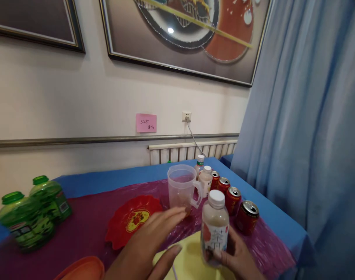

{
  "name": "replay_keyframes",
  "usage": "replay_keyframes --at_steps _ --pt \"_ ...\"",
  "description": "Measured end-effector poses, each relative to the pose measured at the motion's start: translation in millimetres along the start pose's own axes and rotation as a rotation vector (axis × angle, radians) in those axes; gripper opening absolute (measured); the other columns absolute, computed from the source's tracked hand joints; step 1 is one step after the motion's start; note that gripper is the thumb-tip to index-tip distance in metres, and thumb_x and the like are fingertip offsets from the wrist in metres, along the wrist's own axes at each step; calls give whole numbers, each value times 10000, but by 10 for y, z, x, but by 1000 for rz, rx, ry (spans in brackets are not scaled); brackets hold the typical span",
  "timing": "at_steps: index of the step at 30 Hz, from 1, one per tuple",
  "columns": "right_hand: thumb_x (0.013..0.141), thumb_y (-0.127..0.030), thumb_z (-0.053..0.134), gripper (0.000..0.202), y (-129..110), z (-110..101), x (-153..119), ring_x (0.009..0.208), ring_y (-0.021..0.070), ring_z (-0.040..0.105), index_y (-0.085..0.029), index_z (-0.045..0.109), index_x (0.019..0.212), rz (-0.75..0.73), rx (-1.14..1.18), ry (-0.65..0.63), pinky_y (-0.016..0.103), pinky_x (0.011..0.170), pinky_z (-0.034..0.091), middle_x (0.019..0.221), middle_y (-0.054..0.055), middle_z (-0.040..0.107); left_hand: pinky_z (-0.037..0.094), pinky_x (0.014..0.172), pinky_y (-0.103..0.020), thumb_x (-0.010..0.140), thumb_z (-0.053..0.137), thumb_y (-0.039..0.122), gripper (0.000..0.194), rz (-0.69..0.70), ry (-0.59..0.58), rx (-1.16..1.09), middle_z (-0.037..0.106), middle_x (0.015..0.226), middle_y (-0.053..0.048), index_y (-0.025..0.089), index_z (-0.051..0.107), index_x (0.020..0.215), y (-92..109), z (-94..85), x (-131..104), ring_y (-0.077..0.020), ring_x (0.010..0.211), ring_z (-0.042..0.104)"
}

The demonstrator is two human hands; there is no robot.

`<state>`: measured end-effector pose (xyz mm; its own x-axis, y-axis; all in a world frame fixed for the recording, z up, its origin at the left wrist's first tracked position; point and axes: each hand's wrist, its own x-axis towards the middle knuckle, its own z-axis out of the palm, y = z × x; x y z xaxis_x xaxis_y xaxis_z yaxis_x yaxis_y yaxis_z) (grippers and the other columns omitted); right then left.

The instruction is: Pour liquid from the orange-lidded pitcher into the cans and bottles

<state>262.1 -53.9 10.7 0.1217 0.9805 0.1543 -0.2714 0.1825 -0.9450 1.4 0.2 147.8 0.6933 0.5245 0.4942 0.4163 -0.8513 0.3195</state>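
My right hand (238,252) is wrapped round the lower part of a clear plastic bottle (215,229) with a white cap and a printed label. The bottle is upright, over a yellow surface (189,254) at the front. To its left, my left hand (154,237) has its fingers stretched out, thumb apart, holding nothing. Just beyond those fingertips stands a translucent plastic pitcher (181,186) with its handle to the right. A red scalloped plate (119,219) lies left of the pitcher, partly behind my left hand.
Several red cans (234,198) line the right side, with another white-capped bottle (205,181) near the pitcher. Two green bottles (28,221) stand far left. An orange dish (82,268) is at the front edge. Purple plastic sheeting (86,210) covers part of the blue tablecloth (107,177).
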Motion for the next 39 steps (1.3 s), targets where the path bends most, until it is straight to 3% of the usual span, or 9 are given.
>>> replay_keyframes --at_steps 4,7,12,16,19,23,26,33,39 --pt "527 -572 920 791 12 42 -97 922 296 703 -260 648 1201 82 119 -278 410 817 546 1012 47 754 438 1136 -428 998 524 274 476 215 -371 -147 573 1468 -26 369 457 1459 318 -194 839 -231 1343 533" --pt "484 -554 942 824 43 -10 -77 1011 302 679 -261 664 1202 85 107 -319 426 903 518 1073 43 743 484 1051 -380 1010 512 289 332 280 -547 -244 667 1305 -47 323 585 1333 394 -219 1087 -219 1194 614" --pt "503 -565 934 841 83 -59 -86 1074 293 661 -265 661 1239 92 131 -348 400 953 491 1130 37 728 496 898 -308 1006 514 409 257 250 -553 -280 697 1094 -51 266 641 1178 365 -115 1081 -204 1003 639" --pt "539 -585 910 819 112 9 -126 1017 293 683 -280 636 1248 149 168 -318 417 906 514 1093 34 731 445 657 -261 828 718 571 385 37 -515 -47 659 843 -16 204 661 928 392 -34 1089 -174 731 593" --pt "532 -625 890 885 127 44 -131 1029 317 677 -265 607 1289 132 151 -280 432 892 520 1114 57 722 482 706 -304 731 771 637 516 -9 -463 7 682 946 -45 207 656 992 457 -85 1135 -215 799 622" --pt "565 -577 896 858 142 21 -134 1030 302 673 -275 600 1311 85 178 -273 420 908 513 1103 43 724 459 995 -371 951 590 378 314 159 -552 -178 660 1263 -64 273 613 1246 525 -258 1178 -239 1135 610" --pt "591 -549 895 822 136 4 -146 1014 296 680 -277 604 1310 88 200 -284 424 913 515 1074 34 731 475 928 -330 964 526 254 242 135 -639 -164 688 1144 -58 250 650 1172 528 -279 1173 -210 1050 627" --pt "604 -568 877 835 160 49 -135 1090 335 666 -268 578 1323 23 87 -213 454 951 507 1165 73 725 361 551 -244 828 660 406 222 -187 -331 -10 602 736 12 196 592 849 597 -169 1155 -131 617 492" --pt "619 -566 863 816 263 -126 -155 1017 350 699 -275 550 1315 36 79 -102 477 887 545 1123 102 742 538 681 -257 904 569 545 344 -391 45 -403 691 858 -3 228 639 1020 311 -164 551 -155 757 633"
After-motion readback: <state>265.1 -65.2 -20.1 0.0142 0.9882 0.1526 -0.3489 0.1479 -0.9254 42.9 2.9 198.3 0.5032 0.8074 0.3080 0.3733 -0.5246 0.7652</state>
